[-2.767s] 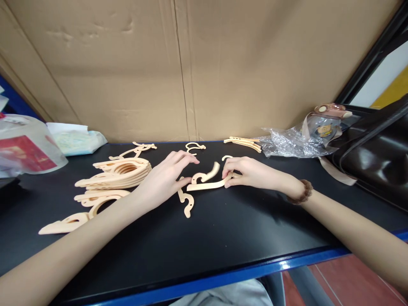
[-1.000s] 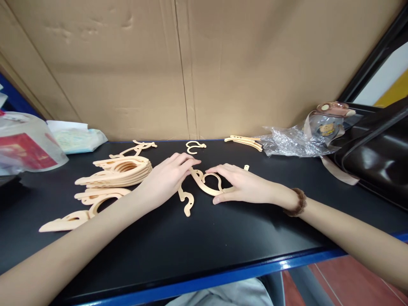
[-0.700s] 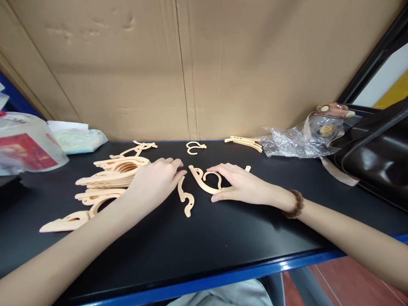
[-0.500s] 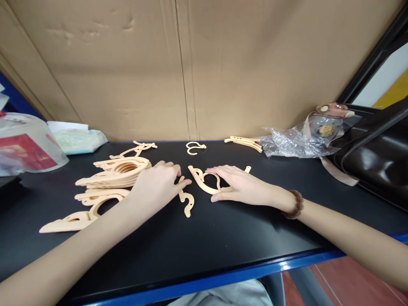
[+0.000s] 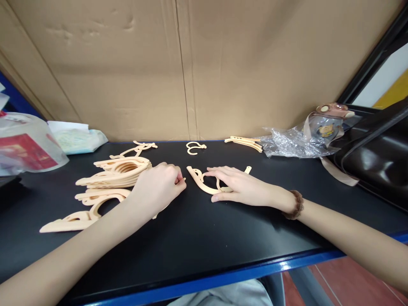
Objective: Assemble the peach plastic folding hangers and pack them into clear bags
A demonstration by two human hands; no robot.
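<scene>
My left hand (image 5: pixel 157 189) is curled shut over a small peach hook-shaped plastic piece, which is almost hidden beneath the fingers. My right hand (image 5: pixel 237 187) lies flat, fingers stretched out, pressing on a joined peach hanger piece (image 5: pixel 198 178) with a loop. Both rest on the black table (image 5: pixel 204 238). Just left of my left hand sits a stack of peach hanger arms (image 5: pixel 116 172), with more loose arms (image 5: pixel 73 219) nearer the front left.
A small hook piece (image 5: pixel 195 147) and a few thin peach strips (image 5: pixel 245 142) lie by the cardboard wall. Crumpled clear plastic (image 5: pixel 293 144) and a black bag (image 5: pixel 376 161) are at the right. Plastic packets (image 5: pixel 28 148) sit at the far left.
My left hand drew back from the joined piece, moved onto the loose hook piece lying below it and closed over it. My right hand stayed flat on the joined piece.
</scene>
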